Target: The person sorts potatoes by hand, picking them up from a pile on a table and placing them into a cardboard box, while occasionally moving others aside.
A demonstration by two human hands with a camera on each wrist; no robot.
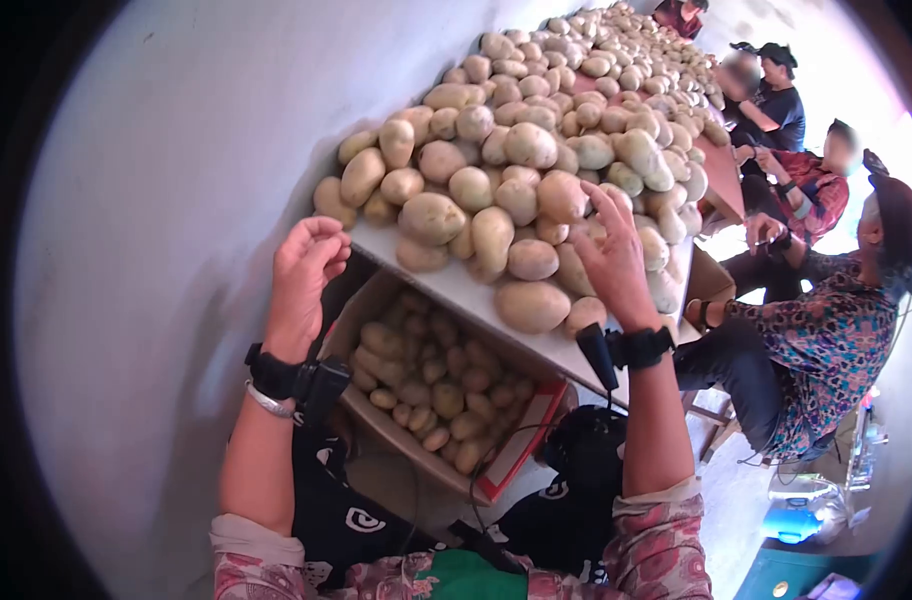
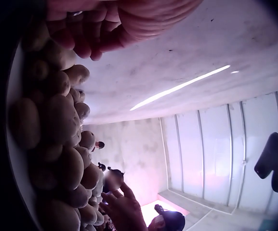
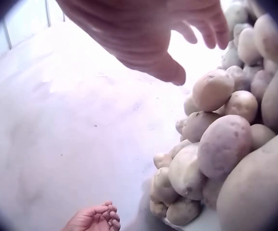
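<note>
Two hands are raised at the near end of a long table (image 1: 446,282) heaped with potatoes (image 1: 536,150). The right hand (image 1: 608,255) rests on the pile with fingers spread and straight, fingertips touching a potato (image 1: 562,196) near the top of the near heap; nothing is gripped. The right wrist view confirms fingers extended and apart above the stacked potatoes. The left hand (image 1: 306,275) is held at the table's near left corner, just beside the outermost potatoes, fingers loosely curled inward; it holds nothing visible. In the left wrist view the curled fingers (image 2: 88,38) sit above the edge of the pile without closing on any potato.

Below the table edge, between the forearms, stands an open box (image 1: 506,450) holding smaller potatoes. Both wrists carry black strapped cameras. Several seated persons (image 1: 826,330) line the far right side of the table; their hands are too small to assess.
</note>
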